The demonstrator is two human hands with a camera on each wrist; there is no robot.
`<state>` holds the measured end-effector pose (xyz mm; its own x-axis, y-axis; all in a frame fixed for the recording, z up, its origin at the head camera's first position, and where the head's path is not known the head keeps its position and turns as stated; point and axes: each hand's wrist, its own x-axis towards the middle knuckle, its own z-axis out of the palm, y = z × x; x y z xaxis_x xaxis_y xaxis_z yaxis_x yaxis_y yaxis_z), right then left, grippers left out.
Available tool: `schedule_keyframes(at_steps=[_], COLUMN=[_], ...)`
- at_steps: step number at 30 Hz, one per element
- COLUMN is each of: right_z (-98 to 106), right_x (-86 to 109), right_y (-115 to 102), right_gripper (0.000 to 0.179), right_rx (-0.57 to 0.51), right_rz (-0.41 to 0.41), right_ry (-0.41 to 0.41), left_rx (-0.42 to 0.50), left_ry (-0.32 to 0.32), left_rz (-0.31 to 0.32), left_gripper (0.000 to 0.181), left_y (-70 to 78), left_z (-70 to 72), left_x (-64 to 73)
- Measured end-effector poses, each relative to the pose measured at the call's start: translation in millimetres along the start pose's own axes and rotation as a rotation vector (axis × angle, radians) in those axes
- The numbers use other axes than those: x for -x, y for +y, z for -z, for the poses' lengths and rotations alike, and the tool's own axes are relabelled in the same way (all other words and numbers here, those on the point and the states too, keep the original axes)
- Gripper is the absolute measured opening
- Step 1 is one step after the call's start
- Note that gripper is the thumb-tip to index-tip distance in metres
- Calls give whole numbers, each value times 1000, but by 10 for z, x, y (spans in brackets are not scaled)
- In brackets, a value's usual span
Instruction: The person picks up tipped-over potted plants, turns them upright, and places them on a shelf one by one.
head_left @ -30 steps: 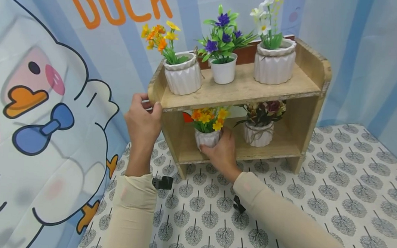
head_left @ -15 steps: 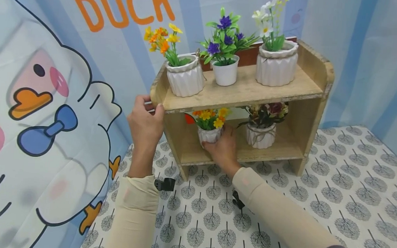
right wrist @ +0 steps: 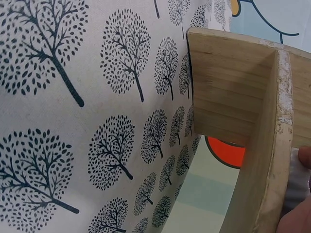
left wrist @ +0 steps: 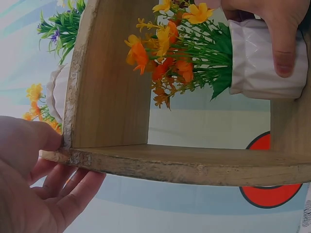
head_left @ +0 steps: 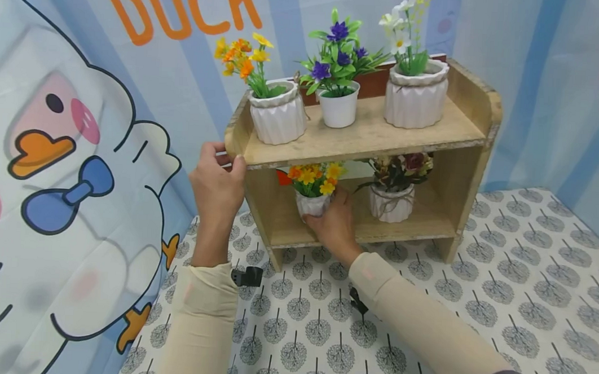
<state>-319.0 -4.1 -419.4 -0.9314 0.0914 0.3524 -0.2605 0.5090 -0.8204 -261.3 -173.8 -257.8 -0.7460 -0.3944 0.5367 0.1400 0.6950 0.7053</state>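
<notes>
My left hand (head_left: 217, 185) holds the upper left corner of a small two-tier wooden shelf (head_left: 363, 139). In the left wrist view the thumb lies on one side of the side board and the fingers on the other. In the lower tier, toward its left end, my right hand (head_left: 334, 220) grips a white pot (head_left: 311, 204) of yellow and orange artificial flowers (head_left: 312, 176), thumb across its front. The right wrist view shows only part of that hand (right wrist: 296, 218) at the edge. To its right stands a white pot with dark red flowers (head_left: 392, 203), twine round it.
On the top tier stand a ribbed pot with orange flowers (head_left: 277, 118), a smooth pot with purple flowers (head_left: 338, 107) and a ribbed pot with white flowers (head_left: 416, 100). A tree-print cloth (head_left: 317, 335) lies underneath. A duck-print curtain (head_left: 157, 89) hangs behind.
My right hand and the pot have shifted slightly deeper into the lower tier. My left hand keeps its place on the shelf corner. The head view sways a little.
</notes>
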Motion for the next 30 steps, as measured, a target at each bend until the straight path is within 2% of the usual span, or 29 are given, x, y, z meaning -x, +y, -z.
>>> schedule_keyframes(at_steps=[10, 17, 23, 30], right_z=[15, 103, 196, 292], right_x=[14, 41, 104, 155], right_y=[11, 12, 53, 48], right_gripper=[103, 99, 81, 72], right_rx=[17, 8, 30, 84], right_rz=[-13, -17, 20, 101], right_ry=[-34, -56, -39, -19], left_rx=[5, 16, 28, 50], left_ry=[-2, -1, -14, -52], left_rz=[4, 3, 13, 24], left_gripper=[33, 33, 34, 39], left_y=[-7, -10, -28, -33], left_z=[-5, -14, -23, 7], left_x=[3, -8, -9, 1])
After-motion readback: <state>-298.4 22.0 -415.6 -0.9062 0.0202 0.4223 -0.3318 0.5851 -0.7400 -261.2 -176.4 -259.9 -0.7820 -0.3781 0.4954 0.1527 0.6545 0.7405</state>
